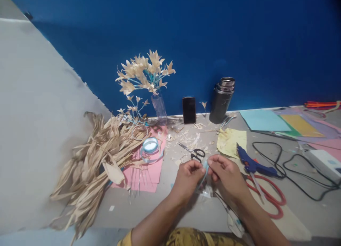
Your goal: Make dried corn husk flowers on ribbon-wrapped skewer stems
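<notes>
My left hand [188, 176] and my right hand [226, 173] meet over the grey floor, fingers pinched together on a thin light-blue strip [205, 167] that curls down between them. A thin wire runs down from my right hand toward my lap. Small black-handled scissors [195, 153] lie just beyond my fingertips among pale scraps. A roll of light-blue tape [150, 145] sits on pink paper [149, 167] to the left.
A pile of dried husks [93, 164] spreads at left. A vase of husk flowers [149, 79], a phone [189, 110] and a steel flask [222, 100] stand by the blue wall. A blue glue gun [253, 164], red-handled scissors [269, 196], black cable and coloured sheets [282, 123] lie right.
</notes>
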